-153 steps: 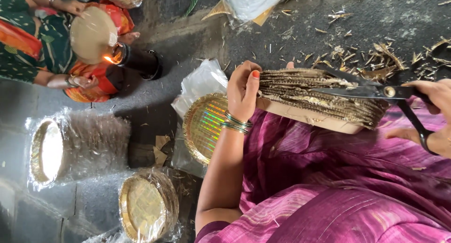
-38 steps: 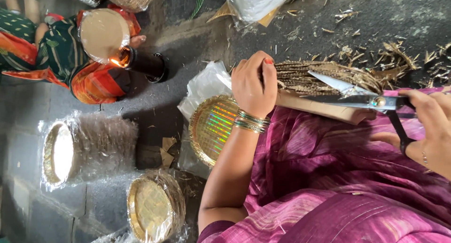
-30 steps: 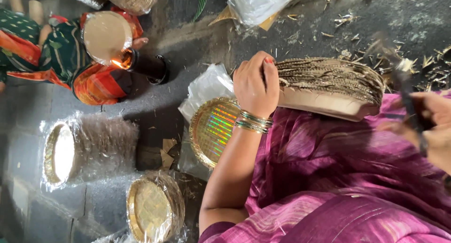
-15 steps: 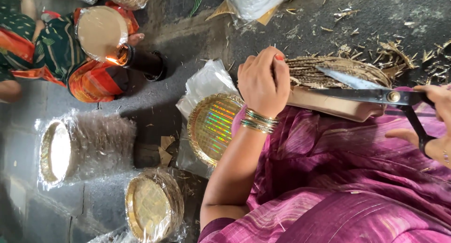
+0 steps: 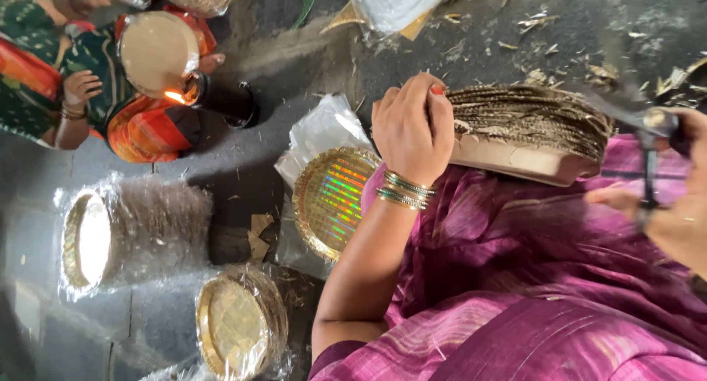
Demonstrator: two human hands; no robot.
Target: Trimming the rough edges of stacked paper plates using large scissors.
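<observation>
Left hand curled over the near end of the plate stack, which lay on the lap. Right hand gripped blurred scissors, seemingly just beside the stack's far end.

Your two hands, one pressed down, one blurred at the frame edge

Your left hand lay palm down with the fingers curled together and the knuckles raised, a red-painted nail showing at the top, and your left wrist carried a band of green and gold bangles. Your left forearm ran bare from the wrist down to a bent elbow low in the view. Your right hand sat at the right edge, smeared by motion, fingers closed through the dark handles of scissors; its exact grip could not be made out.
</observation>
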